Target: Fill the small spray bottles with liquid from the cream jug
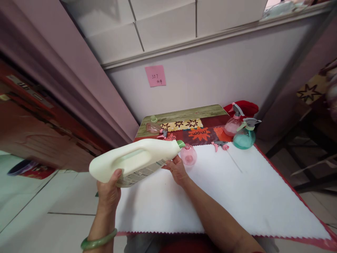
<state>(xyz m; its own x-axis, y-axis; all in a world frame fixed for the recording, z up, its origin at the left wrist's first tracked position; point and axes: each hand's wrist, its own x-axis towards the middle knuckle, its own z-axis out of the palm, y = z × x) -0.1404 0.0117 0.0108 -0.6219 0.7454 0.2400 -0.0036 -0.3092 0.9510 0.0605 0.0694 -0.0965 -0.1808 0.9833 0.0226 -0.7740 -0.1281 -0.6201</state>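
A large cream detergent bottle [142,151] lies tilted nearly on its side in the air, its green spout [180,143] pointing right. My left hand [110,186] grips it from below near its base, thumb on the side. Under the neck, my right hand [177,169] supports it with curled fingers. Close below the spout stands an open pink spray bottle [189,156] without its head; I cannot make out any liquid leaving the spout. Right of it, a pink and grey spray head [221,146] with a thin tube lies on the white cloth [226,196].
Two spray bottles with heads on, one pink [232,125] and one teal [244,137], stand at the back right. A clear pink spray bottle [152,128] lies at the back left near a green cap [154,118]. A red item [244,108] sits behind the table.
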